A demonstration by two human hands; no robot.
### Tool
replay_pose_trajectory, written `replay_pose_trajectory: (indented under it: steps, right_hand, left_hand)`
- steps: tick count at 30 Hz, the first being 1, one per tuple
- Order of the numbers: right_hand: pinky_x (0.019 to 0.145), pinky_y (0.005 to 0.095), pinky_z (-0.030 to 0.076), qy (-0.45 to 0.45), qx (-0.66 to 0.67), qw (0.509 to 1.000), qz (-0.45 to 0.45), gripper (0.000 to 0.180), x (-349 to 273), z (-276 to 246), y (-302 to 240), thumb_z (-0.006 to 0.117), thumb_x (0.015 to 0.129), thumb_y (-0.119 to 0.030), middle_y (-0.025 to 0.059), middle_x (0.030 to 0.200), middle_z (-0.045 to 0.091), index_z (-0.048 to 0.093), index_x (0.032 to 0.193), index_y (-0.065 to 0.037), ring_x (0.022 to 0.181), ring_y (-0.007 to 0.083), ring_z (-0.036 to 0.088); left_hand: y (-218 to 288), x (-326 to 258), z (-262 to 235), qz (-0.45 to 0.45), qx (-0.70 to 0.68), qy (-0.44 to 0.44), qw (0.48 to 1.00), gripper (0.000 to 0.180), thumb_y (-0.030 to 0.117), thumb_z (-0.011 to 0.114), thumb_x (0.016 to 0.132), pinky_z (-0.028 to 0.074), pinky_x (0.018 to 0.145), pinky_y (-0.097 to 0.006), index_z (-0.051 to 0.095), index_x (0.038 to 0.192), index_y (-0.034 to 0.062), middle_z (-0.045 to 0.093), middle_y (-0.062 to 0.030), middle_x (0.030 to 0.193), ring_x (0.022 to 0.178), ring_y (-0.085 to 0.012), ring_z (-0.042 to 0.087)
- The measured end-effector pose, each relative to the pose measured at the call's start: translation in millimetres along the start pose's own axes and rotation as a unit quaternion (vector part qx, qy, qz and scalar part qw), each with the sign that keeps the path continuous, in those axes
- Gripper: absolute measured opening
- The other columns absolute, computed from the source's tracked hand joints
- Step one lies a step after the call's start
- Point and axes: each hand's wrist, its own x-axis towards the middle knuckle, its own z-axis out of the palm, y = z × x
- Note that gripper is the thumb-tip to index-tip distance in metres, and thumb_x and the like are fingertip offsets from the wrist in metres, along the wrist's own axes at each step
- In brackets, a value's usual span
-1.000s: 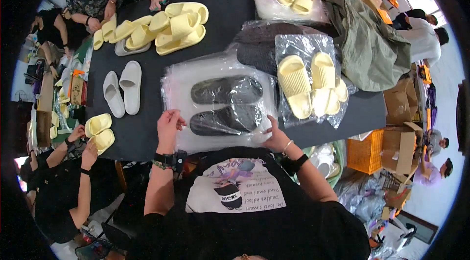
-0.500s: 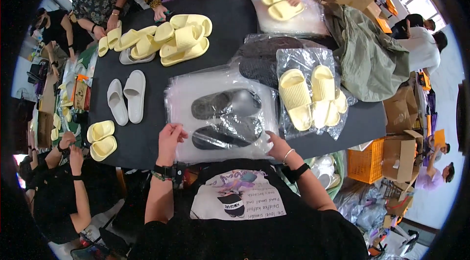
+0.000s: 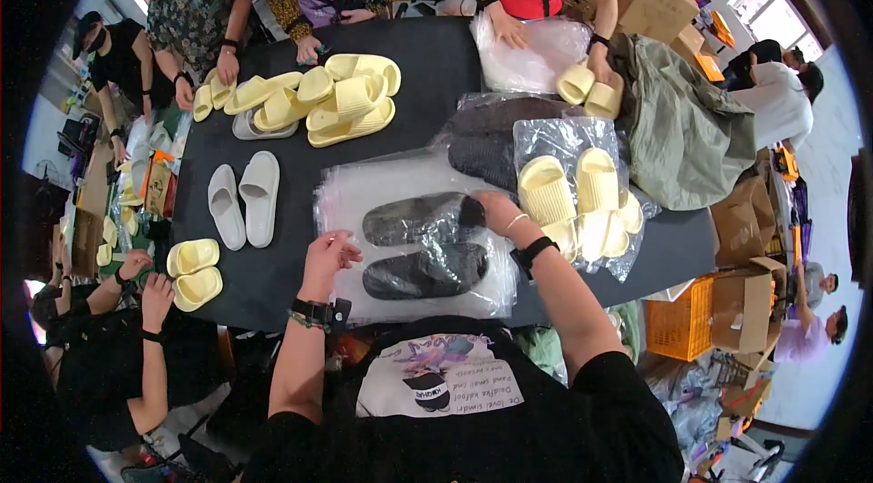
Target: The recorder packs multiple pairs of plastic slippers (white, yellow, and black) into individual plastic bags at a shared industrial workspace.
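Observation:
Two black slippers lie side by side in clear plastic on a stack of clear plastic bags (image 3: 346, 187) in front of me. My right hand (image 3: 496, 212) is at the right end of the far black slipper (image 3: 414, 219), its fingers closed around that end. The near black slipper (image 3: 427, 272) lies untouched under the wrinkled film. My left hand (image 3: 335, 257) is at the left edge of the stack, fingers loosely bent and apart, holding nothing. Right of the stack, yellow slippers (image 3: 546, 187) rest on and in a clear bag.
A dark table (image 3: 273, 287) carries grey slippers (image 3: 260, 199), a yellow pair (image 3: 194, 274) and a yellow pile (image 3: 350, 105). A green cloth sack (image 3: 682, 119) sits at the right. Across the table, a person's hand (image 3: 600, 65) holds yellow slippers. An orange crate (image 3: 680, 317) stands beside the table.
My right hand has moved from the stack's near right corner up to the far black slipper's end. My left hand stays by the left edge. The person opposite moved yellow slippers rightward and down.

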Motion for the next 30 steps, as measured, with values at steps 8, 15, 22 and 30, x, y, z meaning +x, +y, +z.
replay_pose_trajectory:
  steps: [8,15,22,30]
  right_hand:
    - [0.11,0.0428,0.032,-0.057,-0.113,0.991,0.035,0.065,2,20,27,0.058,0.076,-0.002,0.0183,0.146,0.035,0.038,0.138,-0.003,0.134,0.0366,0.035]
    - [0.109,0.0596,0.023,-0.136,-0.086,0.987,0.018,0.14,-33,-32,-30,0.09,0.047,-0.041,0.0167,0.157,0.008,0.001,0.15,-0.007,0.143,0.0392,0.012]
    - [0.112,0.0564,0.02,-0.182,-0.164,0.968,0.056,0.153,-69,-6,-17,0.092,0.039,-0.042,0.0177,0.157,0.002,-0.009,0.149,-0.005,0.144,0.0389,0.005]
    - [0.113,0.0551,0.017,-0.147,-0.131,0.98,0.043,0.156,-67,-8,-18,0.093,0.035,-0.038,0.0171,0.157,0.0,-0.008,0.149,-0.004,0.144,0.0418,0.006]
  left_hand:
    - [7,-5,8,0.065,0.008,0.015,0.998,0.028,0.022,0.052,0.097,0.046,0.06,-0.024,0.059,0.115,0.0017,0.067,-0.0075,0.079,0.071,-0.0154,0.065]
    - [10,-6,-1,0.032,-0.006,0.017,0.999,0.031,0.025,0.052,0.097,0.046,0.059,-0.024,0.06,0.114,0.0015,0.068,-0.0093,0.08,0.07,-0.0156,0.066]
    - [11,-7,-13,-0.09,-0.194,-0.171,0.962,0.063,0.055,0.037,0.097,0.052,0.067,-0.03,0.041,0.134,0.0044,0.063,-0.0182,0.104,0.085,-0.0288,0.067]
    - [-14,8,-21,-0.102,0.001,-0.2,0.975,0.044,0.007,0.059,0.089,0.054,0.075,-0.028,0.049,0.132,0.0047,0.062,-0.0103,0.109,0.093,-0.0216,0.067]
